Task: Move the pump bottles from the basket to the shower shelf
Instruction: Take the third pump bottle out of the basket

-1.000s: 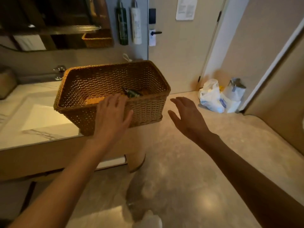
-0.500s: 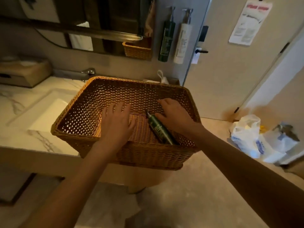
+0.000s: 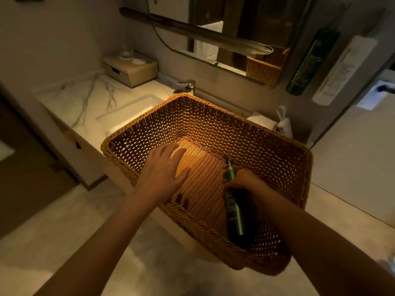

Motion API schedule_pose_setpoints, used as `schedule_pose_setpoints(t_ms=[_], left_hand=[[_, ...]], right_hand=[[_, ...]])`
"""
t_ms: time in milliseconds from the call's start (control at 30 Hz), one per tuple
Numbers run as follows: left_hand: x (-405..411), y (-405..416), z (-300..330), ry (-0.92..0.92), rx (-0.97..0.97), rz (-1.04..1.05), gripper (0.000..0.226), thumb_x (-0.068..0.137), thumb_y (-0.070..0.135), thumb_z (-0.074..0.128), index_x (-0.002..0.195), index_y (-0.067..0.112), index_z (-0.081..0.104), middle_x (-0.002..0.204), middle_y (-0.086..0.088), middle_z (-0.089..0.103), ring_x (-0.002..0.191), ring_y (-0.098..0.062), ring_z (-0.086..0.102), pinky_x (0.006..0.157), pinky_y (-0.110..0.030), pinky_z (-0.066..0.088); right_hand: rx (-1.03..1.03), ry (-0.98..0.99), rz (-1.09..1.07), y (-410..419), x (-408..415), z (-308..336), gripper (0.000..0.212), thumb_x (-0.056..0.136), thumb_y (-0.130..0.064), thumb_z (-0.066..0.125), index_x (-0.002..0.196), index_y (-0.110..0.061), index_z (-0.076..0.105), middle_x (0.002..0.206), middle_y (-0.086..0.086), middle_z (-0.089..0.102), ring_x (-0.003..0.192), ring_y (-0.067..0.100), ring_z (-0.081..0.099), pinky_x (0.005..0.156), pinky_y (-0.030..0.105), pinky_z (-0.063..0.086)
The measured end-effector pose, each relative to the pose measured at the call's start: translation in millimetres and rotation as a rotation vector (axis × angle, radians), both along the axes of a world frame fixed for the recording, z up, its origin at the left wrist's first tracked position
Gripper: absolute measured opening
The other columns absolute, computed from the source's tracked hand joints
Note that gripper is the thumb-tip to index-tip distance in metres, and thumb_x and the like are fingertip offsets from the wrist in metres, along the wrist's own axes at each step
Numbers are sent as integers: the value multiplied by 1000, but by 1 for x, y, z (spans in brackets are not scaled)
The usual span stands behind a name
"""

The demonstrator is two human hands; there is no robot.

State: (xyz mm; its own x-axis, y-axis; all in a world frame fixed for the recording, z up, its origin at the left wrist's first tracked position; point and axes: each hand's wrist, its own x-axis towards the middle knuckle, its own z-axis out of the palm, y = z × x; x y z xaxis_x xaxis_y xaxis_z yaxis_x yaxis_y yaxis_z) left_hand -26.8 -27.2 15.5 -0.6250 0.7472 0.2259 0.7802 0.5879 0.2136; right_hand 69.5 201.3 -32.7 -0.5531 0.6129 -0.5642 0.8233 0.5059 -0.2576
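Right hand (image 3: pixel 243 180) is closed over the upper part of the green bottle (image 3: pixel 234 210), just below its pump neck. The bottle lies flat on the floor of the basket (image 3: pixel 213 116), in the near right corner. Its long axis runs near to far: base toward the person, pump pointing away toward the mirror (image 3: pixel 224 28). Lifting it will likely mean raising the pump end first.

Left hand (image 3: pixel 162 169) lies flat, fingers spread, on the basket's left inner floor, well apart from the bottle and holding nothing.

No other bottle shows in the basket. The basket sits on the counter (image 3: pixel 85 107), overhanging its edge. The shower shelf is not in view.
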Motion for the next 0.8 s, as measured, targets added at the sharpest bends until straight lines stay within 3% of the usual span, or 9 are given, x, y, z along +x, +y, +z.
schedule_pose_setpoints(t_ms=[167,267,433,567,667,733,800], left_hand=[[0,1,1,-26,-7,-5,73,80,63,21,136,22,43,144,-4,43,132,-25,36,108,-44,27],[-4,0,1,-70,-31,-11,63,87,59,30,136,22,44,143,-3,45,130,-23,38,106,-42,31],[-2,0,7,-252,-4,17,51,93,49,39,135,22,45,139,0,47,123,-18,45,99,-38,42],[9,3,25,-459,154,67,47,94,41,43,134,16,47,136,-5,52,121,-20,50,99,-36,42],[18,4,43,-666,303,133,37,96,36,41,126,17,53,128,-8,57,110,-17,54,88,-30,43],[29,1,60,-892,474,174,25,97,34,39,108,22,58,119,-8,59,100,-18,57,85,-33,45],[40,-4,76,-1134,667,212,27,96,35,42,112,21,58,118,-7,60,101,-22,61,87,-37,51]], right_hand=[[-143,91,-29,-22,-11,-2,68,74,-27,75,131,-7,44,121,17,58,102,29,61,84,36,53],[-73,162,36,-32,-18,7,64,72,-33,75,125,-9,48,116,15,62,95,28,65,82,37,55],[-9,505,58,-37,-28,59,61,69,-42,75,120,-19,53,114,6,64,95,21,63,85,41,54],[20,861,118,-49,-32,123,63,71,-36,76,126,-21,50,123,2,62,102,15,57,85,34,50],[-12,1074,187,-65,-32,165,64,71,-34,76,127,-24,48,124,0,61,103,11,55,86,33,50],[-72,1176,215,-75,-27,185,62,72,-33,76,127,-25,48,127,-1,59,111,14,55,92,39,50],[-131,1262,252,-86,-16,201,61,74,-28,75,128,-25,47,129,-3,57,113,11,52,93,34,46]])
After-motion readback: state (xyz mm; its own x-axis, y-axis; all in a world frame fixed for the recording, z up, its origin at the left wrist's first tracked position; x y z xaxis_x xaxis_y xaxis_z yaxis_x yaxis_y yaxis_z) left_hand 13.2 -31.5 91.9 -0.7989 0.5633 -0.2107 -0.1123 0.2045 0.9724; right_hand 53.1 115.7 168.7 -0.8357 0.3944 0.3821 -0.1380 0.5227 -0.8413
